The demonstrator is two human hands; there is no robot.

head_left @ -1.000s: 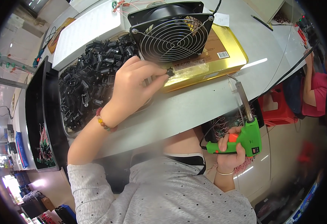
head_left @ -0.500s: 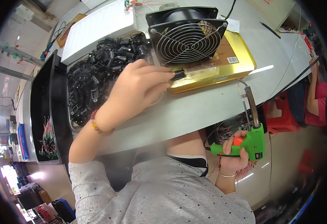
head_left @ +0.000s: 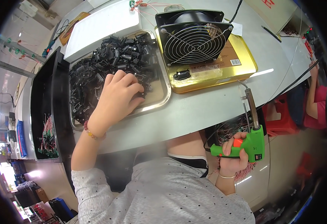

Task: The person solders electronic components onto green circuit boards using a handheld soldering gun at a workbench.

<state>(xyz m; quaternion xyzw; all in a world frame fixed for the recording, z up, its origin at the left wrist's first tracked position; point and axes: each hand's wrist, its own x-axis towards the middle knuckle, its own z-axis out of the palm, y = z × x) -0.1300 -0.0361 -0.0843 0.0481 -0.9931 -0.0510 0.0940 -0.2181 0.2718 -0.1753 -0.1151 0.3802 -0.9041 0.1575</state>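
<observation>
My left hand (head_left: 120,95) is over a metal tray (head_left: 166,84) heaped with small black plastic parts (head_left: 115,56). Its fingers curl down toward the thumb at the near right part of the heap; what lies between the fingertips is mostly hidden. One black part (head_left: 182,74) lies on its own on a gold tin box (head_left: 242,69), in front of a black fan with a wire grille (head_left: 196,48). Off the table's near edge, my right hand (head_left: 233,155) grips a green soldering gun (head_left: 256,143), its metal tip pointing up toward the tin.
A white foam block (head_left: 103,30) sits behind the tray. At the left stands a black bin (head_left: 53,108) with wired boards inside. Bundles of red and white wires (head_left: 228,130) are below the table's edge. A person in red (head_left: 318,106) is beside a red stool (head_left: 281,119) at the right.
My left hand has drawn back left from the gold tin to the tray, leaving the black part on the tin. My right hand and the soldering gun have hardly moved.
</observation>
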